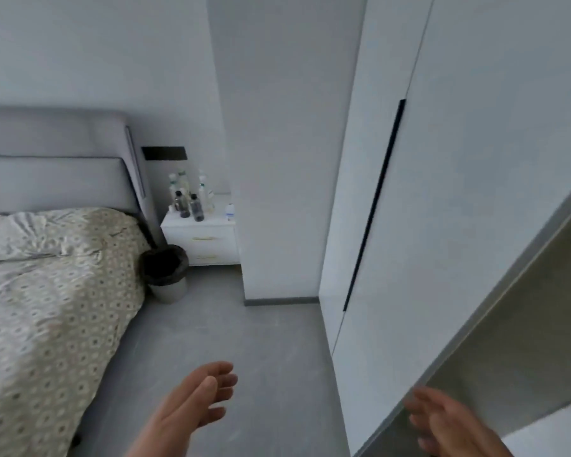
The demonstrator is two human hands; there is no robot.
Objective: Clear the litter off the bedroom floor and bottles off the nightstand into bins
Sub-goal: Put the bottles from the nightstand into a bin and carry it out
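Your left hand point(200, 399) hangs low in the frame over bare grey floor point(271, 341), palm turned inward, fingers loosely spread and holding nothing; your right hand point(449, 423), blurred at the lower right edge in front of the white wardrobe point(475, 192), is likewise spread and empty. No litter shows on the stretch of floor between you and the far wall, though the part behind the bed point(47, 275) is hidden. Ahead and slightly left of both hands, well apart from them, a small bin point(167, 273) with a dark liner stands on the floor, touching or just beside the corner of the bed and directly in front of the white nightstand point(208, 239). On top of that nightstand stand the bottles point(188, 199), at least 5 and perhaps more, bunched toward the bed side, all upright with their long axes vertical; 2 dark ones stand in front, paler ones behind, and 1 small item with a blue mark sits apart near the wall side, too blurred to name. The relation that matters: the bottles lie straight up the aisle, left of your centre line, so your left hand is the nearer, and the bin waits right below them. The likely next step is to walk forward, since neither hand can reach from here, then take the front bottles around their sides.
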